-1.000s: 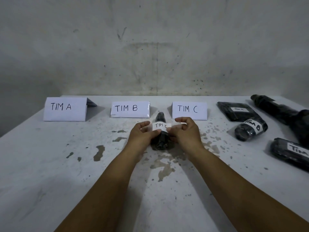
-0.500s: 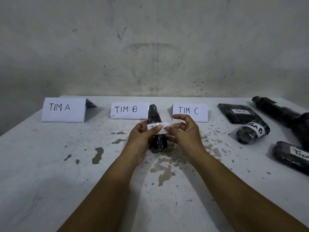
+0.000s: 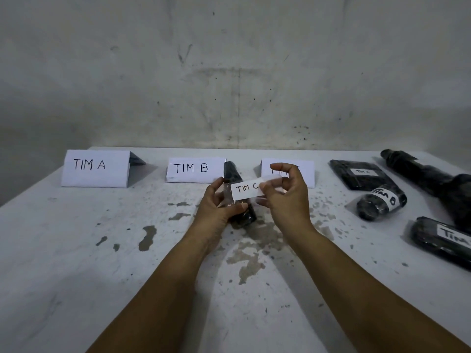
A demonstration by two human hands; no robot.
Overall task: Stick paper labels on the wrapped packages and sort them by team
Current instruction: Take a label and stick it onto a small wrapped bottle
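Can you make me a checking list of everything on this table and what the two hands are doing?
Surface: white table with chipped, stained paint.
Job's things: black wrapped package held off the table; TIM C label across it, right end not yet pressed down. Tent signs TIM A, TIM B and a third sign partly hidden by the right hand. Four more wrapped packages at right, including a flat one marked TIM A and a round one marked TIM B.
Clutter: nothing seen.
Hands: left hand grips the package; right hand pinches the label's end with its fingers.
Cables: nothing seen.
Surroundings: bare, scuffed grey wall.
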